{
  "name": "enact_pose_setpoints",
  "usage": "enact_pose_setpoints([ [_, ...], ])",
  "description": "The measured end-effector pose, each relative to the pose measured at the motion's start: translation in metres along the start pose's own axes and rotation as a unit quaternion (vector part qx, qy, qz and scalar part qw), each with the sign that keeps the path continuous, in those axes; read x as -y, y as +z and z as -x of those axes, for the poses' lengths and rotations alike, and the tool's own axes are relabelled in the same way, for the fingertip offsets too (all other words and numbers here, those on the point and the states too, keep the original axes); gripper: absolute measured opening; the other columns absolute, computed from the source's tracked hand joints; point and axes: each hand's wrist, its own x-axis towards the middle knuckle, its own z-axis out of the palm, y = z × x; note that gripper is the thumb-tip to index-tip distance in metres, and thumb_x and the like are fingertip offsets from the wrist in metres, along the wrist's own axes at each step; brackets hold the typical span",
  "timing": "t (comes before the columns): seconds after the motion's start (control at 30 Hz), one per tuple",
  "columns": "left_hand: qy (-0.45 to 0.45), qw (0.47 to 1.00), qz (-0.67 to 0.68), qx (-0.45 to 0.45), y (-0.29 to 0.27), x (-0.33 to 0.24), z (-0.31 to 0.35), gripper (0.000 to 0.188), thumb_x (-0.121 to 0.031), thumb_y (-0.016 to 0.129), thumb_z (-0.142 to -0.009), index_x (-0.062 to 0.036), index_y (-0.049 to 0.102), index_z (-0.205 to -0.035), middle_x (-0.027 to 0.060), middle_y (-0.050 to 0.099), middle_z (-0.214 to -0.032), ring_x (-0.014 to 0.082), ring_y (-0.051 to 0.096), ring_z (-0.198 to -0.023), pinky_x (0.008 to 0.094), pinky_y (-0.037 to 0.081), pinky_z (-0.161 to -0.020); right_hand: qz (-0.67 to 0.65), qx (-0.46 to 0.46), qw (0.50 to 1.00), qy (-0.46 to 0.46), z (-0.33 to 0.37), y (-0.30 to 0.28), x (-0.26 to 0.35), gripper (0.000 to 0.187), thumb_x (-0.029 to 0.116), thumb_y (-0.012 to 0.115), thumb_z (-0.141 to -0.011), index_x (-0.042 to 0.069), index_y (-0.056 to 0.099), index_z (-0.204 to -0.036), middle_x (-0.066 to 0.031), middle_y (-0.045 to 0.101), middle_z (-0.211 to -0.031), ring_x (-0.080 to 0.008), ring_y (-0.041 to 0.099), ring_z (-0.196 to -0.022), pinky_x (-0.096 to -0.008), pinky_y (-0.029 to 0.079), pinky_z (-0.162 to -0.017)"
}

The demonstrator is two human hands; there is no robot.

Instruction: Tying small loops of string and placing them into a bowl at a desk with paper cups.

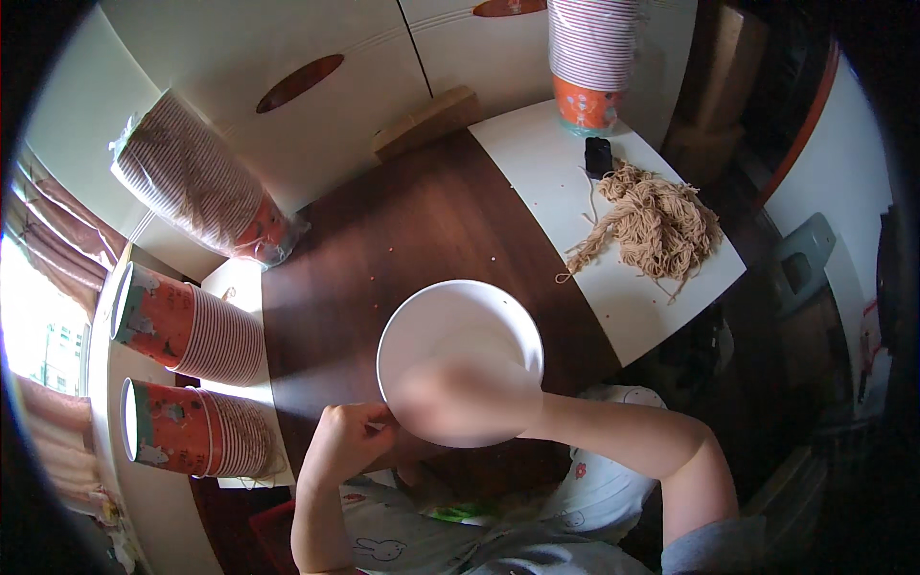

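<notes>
A white round open container [458, 311], seen from above into its mouth, is in front of me at the near side of the brown tabletop. My right hand [467, 395] reaches across its near part, smeared by motion, so its fingers and anything in them cannot be made out. At the container's lower left edge is my left hand [355, 439], its fingers curled closed and pinched beside the rim. What those fingers hold, if anything, is hidden.
Stacked orange-and-green paper buckets [158, 326] lie at the left, with another stack [172, 426] nearer me. Wrapped stacks stand at the back left [196, 177] and back right [589, 57]. Tan cords [661, 225] lie heaped on the white board [637, 321], beside a small black object [598, 156].
</notes>
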Motion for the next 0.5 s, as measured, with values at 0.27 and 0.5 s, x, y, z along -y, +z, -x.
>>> enact_pose_setpoints([
  [0.27,0.01,1.0,0.01,0.008,0.0005,0.001,-0.0014,0.017,-0.007,0.058,-0.067,-0.0012,0.063,-0.082,0.0152,0.061,-0.068,0.0179,0.063,-0.061,0.027,0.048,-0.057,-0.044,0.017,0.999,0.024,-0.0011,-0.0026,-0.0008,0.013,0.018,0.057,-0.068,0.008,0.064,-0.072,-0.0095,0.062,-0.073,-0.0268,0.059,-0.068,-0.037,0.047,-0.064],
  [0.5,-0.017,0.999,0.035,0.038,-0.0026,0.0035,-0.0011,0.019,-0.007,0.058,-0.068,-0.0003,0.063,-0.085,0.0138,0.063,-0.068,0.0123,0.061,-0.063,0.0264,0.048,-0.059,-0.042,0.039,0.998,0.033,-0.002,-0.0039,0.0011,0.014,0.018,0.056,-0.069,0.008,0.064,-0.075,-0.009,0.062,-0.075,-0.0268,0.059,-0.069,-0.037,0.047,-0.064],
])
